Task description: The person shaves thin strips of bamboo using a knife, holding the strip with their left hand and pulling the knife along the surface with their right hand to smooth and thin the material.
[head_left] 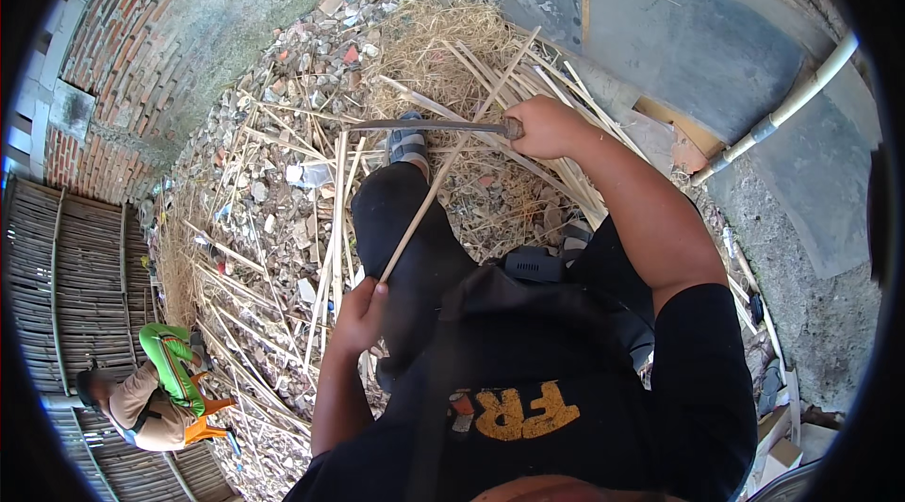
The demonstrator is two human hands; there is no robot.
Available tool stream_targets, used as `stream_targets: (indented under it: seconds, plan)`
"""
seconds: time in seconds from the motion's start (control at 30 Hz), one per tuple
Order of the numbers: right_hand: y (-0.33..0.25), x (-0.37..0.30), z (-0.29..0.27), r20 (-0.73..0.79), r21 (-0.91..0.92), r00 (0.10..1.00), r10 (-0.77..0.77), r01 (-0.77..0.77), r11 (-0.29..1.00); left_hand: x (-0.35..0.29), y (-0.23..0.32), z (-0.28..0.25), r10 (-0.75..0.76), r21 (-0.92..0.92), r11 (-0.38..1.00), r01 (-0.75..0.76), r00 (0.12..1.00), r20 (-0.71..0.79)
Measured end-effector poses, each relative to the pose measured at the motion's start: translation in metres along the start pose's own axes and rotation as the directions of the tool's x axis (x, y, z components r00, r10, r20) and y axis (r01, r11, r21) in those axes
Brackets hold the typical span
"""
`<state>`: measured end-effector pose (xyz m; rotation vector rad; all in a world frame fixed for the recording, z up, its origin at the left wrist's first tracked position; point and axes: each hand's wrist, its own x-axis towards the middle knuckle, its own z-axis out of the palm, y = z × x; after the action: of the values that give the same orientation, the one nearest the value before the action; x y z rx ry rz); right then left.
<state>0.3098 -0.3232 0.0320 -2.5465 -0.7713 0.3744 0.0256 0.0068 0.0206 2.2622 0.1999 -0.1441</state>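
Note:
My left hand (pixel 358 315) is closed round the near end of a long, thin bamboo strip (pixel 415 224), which slants up and away to the right across my leg. In my right hand (pixel 547 128) is the handle of a machete (pixel 429 125). Its long blade points left and lies across the strip, over my sandalled foot (pixel 408 144). Whether the edge touches the strip I cannot tell. Many split bamboo strips (pixel 337 210) lie on the ground to the left of my knee, and more strips (pixel 575 183) are heaped beyond my right hand.
Rubble and stones (pixel 283 191) cover the ground, with dry shavings (pixel 448 45) piled ahead. Grey panels (pixel 698 40) and a white pipe (pixel 801 97) stand at the right. A brick wall (pixel 141 40) rises at the far left. Another person (pixel 141 403) sits on an orange chair (pixel 207 422) by a bamboo screen (pixel 90 285).

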Motion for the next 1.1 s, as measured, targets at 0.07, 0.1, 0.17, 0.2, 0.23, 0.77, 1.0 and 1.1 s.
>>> stream_targets:
  seconds: [0.07,0.1,0.17,0.2,0.23,0.77,1.0,1.1]
  plan:
    - [-0.003,-0.004,-0.006,-0.005,0.011,1.0,0.021,-0.021,1.0,0.001,-0.004,0.0,0.012,0.013,1.0,-0.012,1.0,0.0]
    - [0.002,0.0,-0.003,-0.004,0.011,1.0,0.02,-0.02,1.0,0.001,-0.005,0.0,0.024,0.026,0.999,-0.024,1.0,-0.001]
    - [0.013,0.006,-0.001,0.016,0.08,0.998,0.065,-0.066,0.995,0.002,0.002,0.001,0.018,0.037,0.999,-0.018,1.0,0.0]
    - [0.019,0.005,0.001,0.013,0.08,0.998,0.068,-0.069,0.994,0.002,0.004,0.002,0.009,0.047,0.999,-0.009,1.0,0.0]
    - [0.017,0.004,0.0,-0.024,0.066,0.998,0.064,-0.063,0.996,0.002,0.005,0.002,0.008,0.049,0.999,-0.008,1.0,-0.003]
    - [0.013,0.006,0.01,-0.084,0.114,0.996,-0.006,0.016,0.993,0.001,0.0,-0.004,-0.003,-0.059,0.998,0.006,0.999,0.055]
    - [-0.018,-0.006,0.002,0.011,-0.032,0.999,-0.044,0.045,0.998,0.0,0.0,-0.003,-0.004,-0.122,0.992,0.011,0.999,0.05]
    - [-0.017,-0.006,-0.005,0.033,-0.046,0.999,-0.036,0.037,0.998,0.001,0.001,-0.003,0.006,-0.053,0.999,-0.004,0.999,0.041]
